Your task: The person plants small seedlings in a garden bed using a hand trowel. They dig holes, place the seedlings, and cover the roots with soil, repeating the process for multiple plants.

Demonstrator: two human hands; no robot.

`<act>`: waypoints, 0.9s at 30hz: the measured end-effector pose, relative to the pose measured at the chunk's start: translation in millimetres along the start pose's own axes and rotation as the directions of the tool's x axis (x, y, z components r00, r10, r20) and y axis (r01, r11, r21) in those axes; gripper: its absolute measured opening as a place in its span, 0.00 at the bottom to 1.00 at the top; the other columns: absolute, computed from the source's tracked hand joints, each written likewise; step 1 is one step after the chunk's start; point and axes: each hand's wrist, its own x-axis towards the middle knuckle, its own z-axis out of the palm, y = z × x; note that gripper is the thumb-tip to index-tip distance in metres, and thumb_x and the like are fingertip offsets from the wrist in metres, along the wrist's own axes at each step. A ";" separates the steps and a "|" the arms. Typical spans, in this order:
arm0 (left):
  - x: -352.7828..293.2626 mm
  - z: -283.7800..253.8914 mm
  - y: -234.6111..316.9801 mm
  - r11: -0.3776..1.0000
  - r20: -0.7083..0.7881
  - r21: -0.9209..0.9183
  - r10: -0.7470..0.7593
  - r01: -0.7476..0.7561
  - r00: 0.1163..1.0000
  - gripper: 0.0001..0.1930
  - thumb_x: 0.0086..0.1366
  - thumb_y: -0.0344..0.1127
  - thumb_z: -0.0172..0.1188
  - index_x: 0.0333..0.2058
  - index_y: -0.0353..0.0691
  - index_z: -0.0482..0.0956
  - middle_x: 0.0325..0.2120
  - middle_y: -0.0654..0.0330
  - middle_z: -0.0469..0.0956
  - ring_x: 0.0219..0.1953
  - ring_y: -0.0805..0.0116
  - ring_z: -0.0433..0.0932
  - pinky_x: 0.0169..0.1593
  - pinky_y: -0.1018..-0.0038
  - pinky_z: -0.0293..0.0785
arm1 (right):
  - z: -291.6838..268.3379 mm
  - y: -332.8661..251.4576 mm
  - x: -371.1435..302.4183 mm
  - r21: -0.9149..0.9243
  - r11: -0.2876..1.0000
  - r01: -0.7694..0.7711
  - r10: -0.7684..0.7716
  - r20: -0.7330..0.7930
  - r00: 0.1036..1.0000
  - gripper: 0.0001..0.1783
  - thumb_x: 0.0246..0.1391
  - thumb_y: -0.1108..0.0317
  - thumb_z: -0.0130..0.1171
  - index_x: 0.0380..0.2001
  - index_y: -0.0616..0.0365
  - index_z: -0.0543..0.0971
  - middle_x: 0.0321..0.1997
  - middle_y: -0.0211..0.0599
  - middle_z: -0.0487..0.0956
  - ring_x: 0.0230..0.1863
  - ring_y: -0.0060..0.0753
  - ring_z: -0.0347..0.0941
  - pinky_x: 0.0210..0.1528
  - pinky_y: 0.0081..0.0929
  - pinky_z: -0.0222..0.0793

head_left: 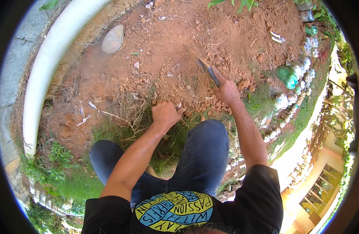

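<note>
In the middle of the picture my left hand (165,116) is closed low against the ground, its fingers curled into a tuft of grass (152,93) where the green meets bare soil. What lies under those fingers is mostly hidden. To the right and farther forward, my right hand (227,93) grips a long knife (204,65) by its dark handle. Its blade points away and to the left over the loose reddish soil (167,50); the soil-coloured tip blurs into the ground. Clods and crumbs of earth lie between the two hands.
A thick white pipe (45,66) curves along the left, beside a concrete edge (12,85). A smooth stone (112,39) sits near it. Plastic bottles (287,77) line the bed's right side. My bent knees (208,140) are close behind my hands, with grass (78,183) around them.
</note>
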 end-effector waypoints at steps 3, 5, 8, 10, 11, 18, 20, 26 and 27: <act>6.3 17.8 2.2 0.999 -0.030 -0.040 -0.012 0.011 0.999 0.24 0.62 0.54 0.59 0.32 0.34 0.85 0.30 0.46 0.83 0.37 0.48 0.84 0.43 0.55 0.80 | 9.6 -3.4 2.1 0.012 0.997 0.080 -0.080 0.202 0.976 0.47 0.51 0.69 0.55 0.74 0.33 0.51 0.46 0.51 0.82 0.36 0.47 0.83 0.44 0.42 0.84; 4.3 29.0 -2.6 0.988 -0.040 -0.148 -0.059 0.052 0.997 0.20 0.62 0.49 0.59 0.33 0.34 0.85 0.31 0.44 0.83 0.38 0.45 0.83 0.44 0.54 0.79 | 17.5 -2.3 -6.1 0.000 0.998 0.060 -0.059 0.224 0.973 0.49 0.51 0.68 0.56 0.74 0.31 0.47 0.54 0.53 0.79 0.41 0.53 0.82 0.49 0.44 0.82; 1.1 39.5 -10.1 0.969 -0.042 -0.241 -0.062 0.050 0.997 0.16 0.62 0.43 0.57 0.35 0.34 0.83 0.31 0.42 0.82 0.39 0.42 0.82 0.45 0.52 0.78 | 22.6 3.0 -17.6 -0.019 0.993 0.116 -0.108 0.254 0.961 0.49 0.51 0.69 0.56 0.74 0.30 0.47 0.58 0.53 0.76 0.42 0.53 0.82 0.50 0.44 0.81; 1.4 39.7 -15.8 0.966 -0.048 -0.256 -0.046 0.032 0.998 0.14 0.63 0.41 0.57 0.36 0.34 0.83 0.32 0.42 0.82 0.40 0.42 0.82 0.46 0.52 0.77 | 22.1 5.1 -21.9 -0.030 0.992 0.122 -0.113 0.222 0.969 0.49 0.52 0.69 0.55 0.74 0.29 0.48 0.60 0.53 0.74 0.43 0.53 0.81 0.51 0.43 0.81; 1.2 38.7 -18.4 0.968 -0.043 -0.249 -0.045 0.033 0.998 0.14 0.63 0.40 0.58 0.36 0.35 0.83 0.33 0.42 0.82 0.40 0.42 0.82 0.47 0.52 0.77 | 20.6 5.7 -23.5 -0.014 0.993 0.116 -0.109 0.254 0.961 0.48 0.52 0.70 0.55 0.74 0.29 0.48 0.60 0.53 0.74 0.43 0.53 0.82 0.51 0.44 0.81; 3.6 35.0 -23.1 0.985 0.009 -0.163 -0.048 0.048 0.999 0.13 0.64 0.39 0.58 0.40 0.36 0.82 0.37 0.42 0.82 0.43 0.42 0.81 0.48 0.52 0.76 | 17.0 7.4 -33.3 0.022 0.993 0.115 -0.116 0.290 0.950 0.45 0.54 0.69 0.53 0.73 0.27 0.51 0.58 0.50 0.76 0.41 0.46 0.82 0.49 0.49 0.81; 4.3 37.5 -23.3 0.983 0.027 -0.176 -0.047 0.051 0.999 0.13 0.64 0.39 0.58 0.41 0.36 0.82 0.37 0.42 0.82 0.43 0.42 0.81 0.48 0.52 0.76 | 17.6 10.2 -37.3 0.002 0.986 0.168 -0.163 0.252 0.954 0.46 0.52 0.70 0.54 0.73 0.28 0.53 0.56 0.49 0.77 0.38 0.44 0.82 0.46 0.47 0.82; 5.6 44.5 -25.1 0.988 -0.040 -0.147 -0.040 0.034 0.998 0.14 0.66 0.41 0.56 0.39 0.35 0.81 0.34 0.42 0.82 0.41 0.42 0.81 0.47 0.51 0.76 | 7.3 21.1 -45.1 -0.052 0.972 0.227 -0.207 0.259 0.944 0.47 0.49 0.69 0.58 0.72 0.27 0.56 0.51 0.45 0.80 0.35 0.44 0.82 0.42 0.43 0.83; 5.5 44.8 -25.0 0.991 -0.044 -0.125 -0.047 0.041 0.998 0.14 0.66 0.41 0.56 0.39 0.35 0.81 0.34 0.42 0.82 0.40 0.42 0.81 0.47 0.51 0.76 | 2.5 22.7 -45.5 -0.059 0.972 0.226 -0.200 0.291 0.936 0.46 0.50 0.69 0.57 0.72 0.26 0.55 0.51 0.44 0.79 0.37 0.46 0.82 0.44 0.44 0.82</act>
